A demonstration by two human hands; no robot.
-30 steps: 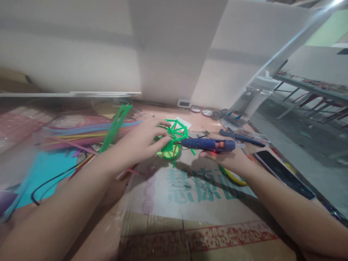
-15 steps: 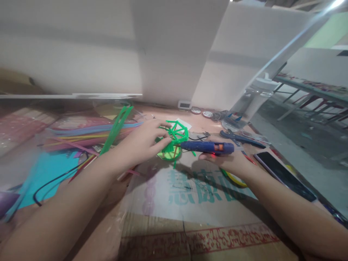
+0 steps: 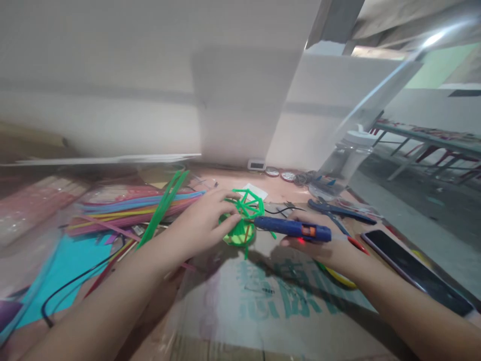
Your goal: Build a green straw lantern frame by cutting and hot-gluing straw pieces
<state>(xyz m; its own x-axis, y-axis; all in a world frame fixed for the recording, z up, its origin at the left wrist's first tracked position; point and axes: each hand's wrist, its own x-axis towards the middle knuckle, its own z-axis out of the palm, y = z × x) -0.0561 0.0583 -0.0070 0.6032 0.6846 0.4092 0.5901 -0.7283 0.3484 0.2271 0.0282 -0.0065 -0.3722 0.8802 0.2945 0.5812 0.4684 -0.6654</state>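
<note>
My left hand [image 3: 216, 218] is closed with fingers and thumb on a green craft frame [image 3: 259, 206], which has spokes and a rim like a small wheel. Under it shows a round yellow-green base [image 3: 240, 241], partly covered by my fingers. Wrapped round a blue hot glue gun [image 3: 281, 226], my right hand [image 3: 310, 240] holds it level, with a red light glowing below its body. The gun's nozzle points left and meets or nearly meets the green frame near my left thumb; contact cannot be made out.
Left of my arm lie bundled coloured pipe cleaners [image 3: 131, 213] and a turquoise sheet [image 3: 63, 273]. To the right are pliers [image 3: 341, 210], a phone [image 3: 413, 271], a yellow tape roll [image 3: 340, 276] and a clear bottle [image 3: 343, 160]. A small white display [image 3: 256, 165] stands at the back.
The whole view has tilted up, so everything sits lower in the picture. Both hands keep their holds, and the glue gun's nozzle stays beside the green frame.
</note>
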